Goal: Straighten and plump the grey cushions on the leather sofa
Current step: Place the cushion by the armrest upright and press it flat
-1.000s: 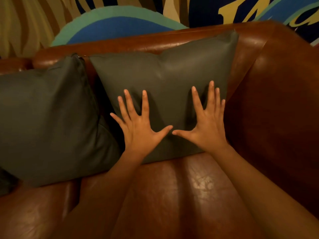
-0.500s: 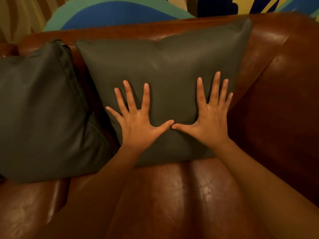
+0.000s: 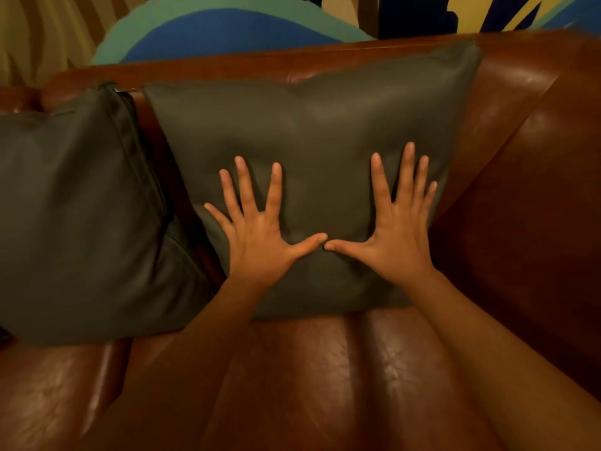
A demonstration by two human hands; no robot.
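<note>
Right cushion: a square dark grey cushion with a smooth, faintly shiny cover leans against the backrest of the brown leather sofa, centre to upper right of the frame, its lower edge on the seat and its right edge just beside the sofa arm.
Left cushion: a second dark grey cushion of the same cover sits at the left of the frame, turned a little, its zip edge facing the first; a narrow dark gap lies between them.
Left hand: the left hand lies flat on the lower middle of the right cushion, fingers spread, gripping nothing.
Right hand: the right hand lies flat beside it, fingers spread, clasping nothing; the two thumb tips almost meet.
Handling: the cover dimples around the palms, so the filling is probably soft and light; the slick cover may slide under flat palms.
Where to hold: for plumping, the two side edges or the top corners look best; pressing the face only flattens it.
Containers: none in view; the sofa seat bears only the two cushions.
Risk: a push may slump the cushion down the smooth leather backrest.
</note>
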